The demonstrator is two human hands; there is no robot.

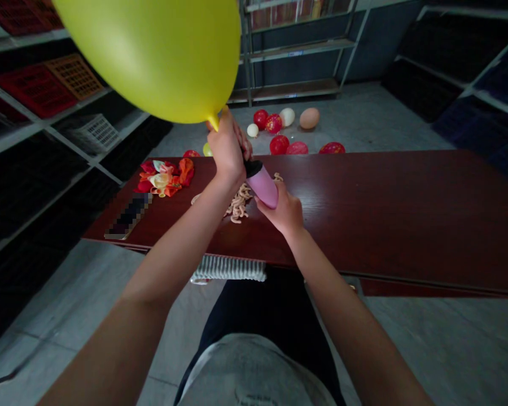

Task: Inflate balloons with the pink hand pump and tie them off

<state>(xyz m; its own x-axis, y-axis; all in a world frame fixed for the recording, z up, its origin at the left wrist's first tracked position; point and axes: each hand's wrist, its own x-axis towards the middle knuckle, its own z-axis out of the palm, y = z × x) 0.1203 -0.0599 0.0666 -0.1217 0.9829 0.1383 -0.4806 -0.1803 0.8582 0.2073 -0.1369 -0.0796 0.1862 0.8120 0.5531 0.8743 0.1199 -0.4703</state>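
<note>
Yellow latex balloon (152,53) is inflated, up and left of the hands, long axis running from the neck out toward upper left. Left hand (227,151) is nearer, fingers closed around the neck at the black nozzle (253,168) of a pink hand pump (263,187). Right hand (280,210) is wrapped around the pump body, lower right of the left hand; pump axis points up-left to the neck. Both hands are above a dark red wood table (376,217). Under them: a pile of twisted tan strands (239,203). Further left on the table: flat orange and red balloons (165,177) and a phone (127,216), screen pixelated. Inflated red balloons (279,145) sit on the floor past the far table edge. Crate shelving (38,90) on the left.
</note>
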